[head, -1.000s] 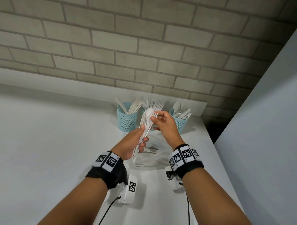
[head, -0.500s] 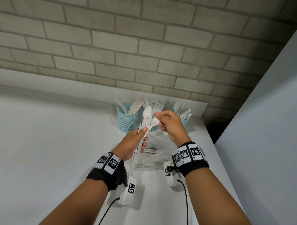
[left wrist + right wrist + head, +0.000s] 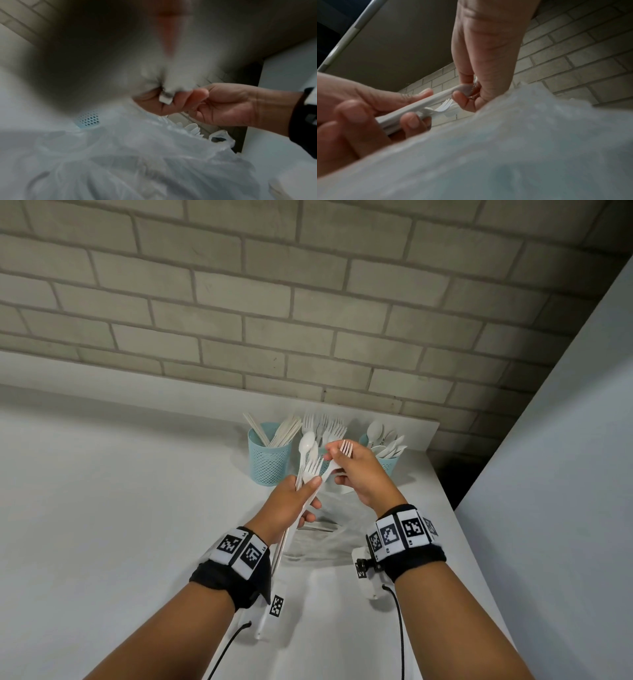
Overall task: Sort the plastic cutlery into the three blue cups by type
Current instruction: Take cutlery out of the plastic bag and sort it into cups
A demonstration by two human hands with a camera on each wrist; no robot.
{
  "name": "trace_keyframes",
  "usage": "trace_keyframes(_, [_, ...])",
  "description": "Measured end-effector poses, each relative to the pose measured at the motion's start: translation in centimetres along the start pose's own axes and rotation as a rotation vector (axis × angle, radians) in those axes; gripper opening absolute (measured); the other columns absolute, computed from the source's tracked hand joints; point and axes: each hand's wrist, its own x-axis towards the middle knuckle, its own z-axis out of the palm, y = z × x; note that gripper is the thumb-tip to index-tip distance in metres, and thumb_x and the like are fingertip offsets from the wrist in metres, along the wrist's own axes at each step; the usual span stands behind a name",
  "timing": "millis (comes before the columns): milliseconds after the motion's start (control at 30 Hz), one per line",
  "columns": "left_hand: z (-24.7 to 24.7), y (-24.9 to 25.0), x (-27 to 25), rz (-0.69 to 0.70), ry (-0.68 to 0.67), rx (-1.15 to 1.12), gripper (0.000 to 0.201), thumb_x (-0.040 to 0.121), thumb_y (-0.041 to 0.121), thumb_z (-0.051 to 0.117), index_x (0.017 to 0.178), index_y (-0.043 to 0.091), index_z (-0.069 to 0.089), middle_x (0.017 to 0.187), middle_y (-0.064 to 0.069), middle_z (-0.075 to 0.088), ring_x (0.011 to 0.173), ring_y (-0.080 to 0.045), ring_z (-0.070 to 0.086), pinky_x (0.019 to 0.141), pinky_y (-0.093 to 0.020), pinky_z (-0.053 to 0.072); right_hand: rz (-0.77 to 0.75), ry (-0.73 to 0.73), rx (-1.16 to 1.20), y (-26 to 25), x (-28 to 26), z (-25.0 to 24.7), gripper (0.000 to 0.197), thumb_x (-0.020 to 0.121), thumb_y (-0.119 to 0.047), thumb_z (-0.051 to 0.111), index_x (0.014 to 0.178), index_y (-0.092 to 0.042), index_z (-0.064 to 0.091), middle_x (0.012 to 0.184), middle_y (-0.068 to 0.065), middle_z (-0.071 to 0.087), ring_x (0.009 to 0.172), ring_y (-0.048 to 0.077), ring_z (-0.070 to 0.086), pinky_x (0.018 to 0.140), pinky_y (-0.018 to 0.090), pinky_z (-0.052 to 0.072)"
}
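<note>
Since a second ago your right hand [image 3: 359, 474] has drawn away from the bundle toward the right, and it now carries a fork [image 3: 337, 458] of its own, tines up, pinched between thumb and fingers. From the head view, your left hand [image 3: 291, 501] is wrapped around the bundle of cutlery [image 3: 306, 470], with a spoon bowl and fork tines standing above your thumb and the handles running down past your wrist. Behind your hands three blue cups stand in a row near the back edge of the white table [image 3: 102, 508]: the left cup [image 3: 269, 458] holds knives, the middle cup [image 3: 323, 451] is mostly hidden behind the bundle with forks showing above it, and the right cup [image 3: 388, 463] holds spoons. A clear plastic bag [image 3: 318, 529] lies crumpled on the table under your hands.

From the left wrist view, most of the picture is blurred; your right hand [image 3: 214, 104] shows with fingers curled round a white handle end [image 3: 165, 99], and the plastic bag [image 3: 137, 155] fills the lower part, with a patch of blue mesh cup [image 3: 89, 119] behind it.

From the right wrist view, your left hand [image 3: 359, 108] grips the stacked white handles [image 3: 412, 109], your right hand's fingers [image 3: 465, 102] close on one handle's end, and the blurred bag [image 3: 522, 148] covers the foreground
</note>
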Motion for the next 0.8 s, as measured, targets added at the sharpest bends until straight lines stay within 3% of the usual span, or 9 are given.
trace_keyframes(133, [0.1, 0.1, -0.1, 0.015, 0.012, 0.017, 0.030, 0.095, 0.039, 0.046, 0.117, 0.018, 0.049, 0.075, -0.003, 0.059, 0.046, -0.007, 0.052, 0.044, -0.016, 0.039, 0.007, -0.036, -0.062, 0.0, -0.2, 0.1, 0.013, 0.088, -0.024, 0.064, 0.095, -0.018, 0.055, 0.086, 0.000, 0.065, 0.071, 0.012, 0.060, 0.056, 0.019, 0.049])
trace_keyframes(300, [0.3, 0.3, 0.2, 0.021, -0.005, 0.056, 0.037, 0.094, 0.041, 0.049, 0.118, 0.014, 0.052, 0.072, -0.004, 0.060, 0.049, -0.010, 0.055, 0.044, -0.016, 0.040, 0.066, -0.046, -0.037, 0.6, -0.2, 0.8, 0.023, 0.081, -0.014, 0.072, 0.100, -0.013, 0.059, 0.088, 0.003, 0.068, 0.074, 0.012, 0.065, 0.058, 0.021, 0.051])
trace_keyframes(367, [0.2, 0.3, 0.3, 0.000, -0.001, 0.043, 0.038, 0.094, 0.044, 0.047, 0.115, 0.012, 0.052, 0.071, -0.004, 0.060, 0.047, -0.008, 0.054, 0.044, -0.016, 0.039, 0.092, -0.014, -0.019, 0.5, 0.0, 0.9, 0.021, 0.082, -0.010, 0.070, 0.101, -0.008, 0.062, 0.088, 0.005, 0.069, 0.073, 0.013, 0.066, 0.056, 0.019, 0.052])
trace_keyframes(467, [0.1, 0.5, 0.3, -0.039, 0.014, -0.060, 0.039, 0.096, 0.045, 0.039, 0.110, 0.011, 0.053, 0.067, -0.005, 0.057, 0.042, -0.005, 0.052, 0.041, -0.014, 0.037, 0.115, 0.029, 0.076, 0.0, 0.6, 0.6, 0.007, 0.085, -0.003, 0.065, 0.087, -0.008, 0.061, 0.080, 0.006, 0.068, 0.069, 0.014, 0.066, 0.054, 0.019, 0.054])
trace_keyframes(533, [0.0, 0.6, 0.5, -0.052, 0.034, -0.103, 0.035, 0.098, 0.040, 0.039, 0.111, 0.010, 0.052, 0.066, -0.005, 0.056, 0.040, -0.004, 0.050, 0.040, -0.014, 0.038, 0.118, 0.045, 0.106, -0.2, 1.0, 0.4, 0.008, 0.089, -0.003, 0.060, 0.083, -0.009, 0.059, 0.079, 0.008, 0.066, 0.070, 0.016, 0.065, 0.056, 0.021, 0.057])
trace_keyframes(700, [0.0, 0.7, 0.9, -0.076, 0.081, -0.071, 0.026, 0.099, 0.034, 0.040, 0.105, 0.011, 0.049, 0.065, -0.005, 0.056, 0.041, -0.007, 0.050, 0.040, -0.015, 0.036, 0.160, 0.039, 0.075, -1.0, 2.2, 0.6, 0.011, 0.098, -0.008, 0.044, 0.098, -0.004, 0.055, 0.088, 0.011, 0.060, 0.082, 0.023, 0.060, 0.076, 0.034, 0.053])
trace_keyframes(800, [-0.1, 0.6, 1.4, -0.071, 0.137, -0.043, 0.024, 0.100, 0.035, 0.038, 0.102, 0.012, 0.047, 0.065, -0.004, 0.055, 0.038, -0.005, 0.049, 0.040, -0.015, 0.033, 0.165, 0.112, 0.124, -1.7, 3.2, 1.0, 0.014, 0.102, -0.010, 0.033, 0.101, -0.005, 0.047, 0.086, 0.010, 0.057, 0.072, 0.020, 0.062, 0.079, 0.040, 0.052])
